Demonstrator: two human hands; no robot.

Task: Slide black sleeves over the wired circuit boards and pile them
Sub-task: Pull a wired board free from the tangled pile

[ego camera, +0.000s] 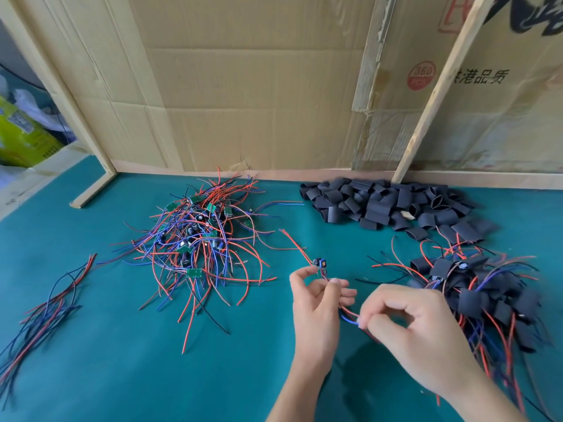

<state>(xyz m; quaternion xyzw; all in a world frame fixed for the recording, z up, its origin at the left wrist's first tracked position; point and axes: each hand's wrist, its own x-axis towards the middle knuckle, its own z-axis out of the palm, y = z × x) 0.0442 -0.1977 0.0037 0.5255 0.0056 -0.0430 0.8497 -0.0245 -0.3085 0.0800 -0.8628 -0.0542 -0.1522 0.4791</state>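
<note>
Board [320, 265], wired, held above the counter [259, 360]: left hand [316, 303] pinches its leads just below it, right hand [408, 324] pinches the wire [350, 317] ends (likely light, floppy leads, delicate parts; sleeve pile [390, 205] behind).

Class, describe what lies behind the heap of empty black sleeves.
Behind the heap of empty black sleeves stand a cardboard wall and a leaning wooden strip. The wall's base there is hidden by the heap.
</note>
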